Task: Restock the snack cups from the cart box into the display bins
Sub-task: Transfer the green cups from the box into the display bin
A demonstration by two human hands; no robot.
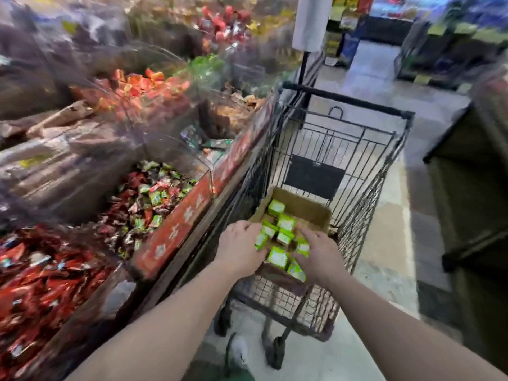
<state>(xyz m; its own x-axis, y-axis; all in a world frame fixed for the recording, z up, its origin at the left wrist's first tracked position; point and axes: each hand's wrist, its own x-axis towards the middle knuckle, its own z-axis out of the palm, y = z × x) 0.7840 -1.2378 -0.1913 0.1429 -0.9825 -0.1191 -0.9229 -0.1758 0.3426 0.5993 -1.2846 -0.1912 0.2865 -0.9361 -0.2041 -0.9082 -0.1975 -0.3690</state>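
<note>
A brown cardboard box (305,209) sits in a black wire shopping cart (362,193) and holds several green-lidded snack cups (286,224). My left hand (242,247) reaches in from the box's left side and closes its fingers on cups at the pile's left edge. From the right, my right hand (320,255) closes on cups at the near right of the pile. More cups lie between the two hands. To the left stand clear display bins (176,221) with red fronts, filled with wrapped snacks.
The bins to the left hold red, green and orange wrapped snacks (145,199). A white pillar (312,20) rises behind the cart. A dark shelf unit (472,188) stands at the right. The tiled aisle floor (384,78) runs ahead. The view is motion-blurred.
</note>
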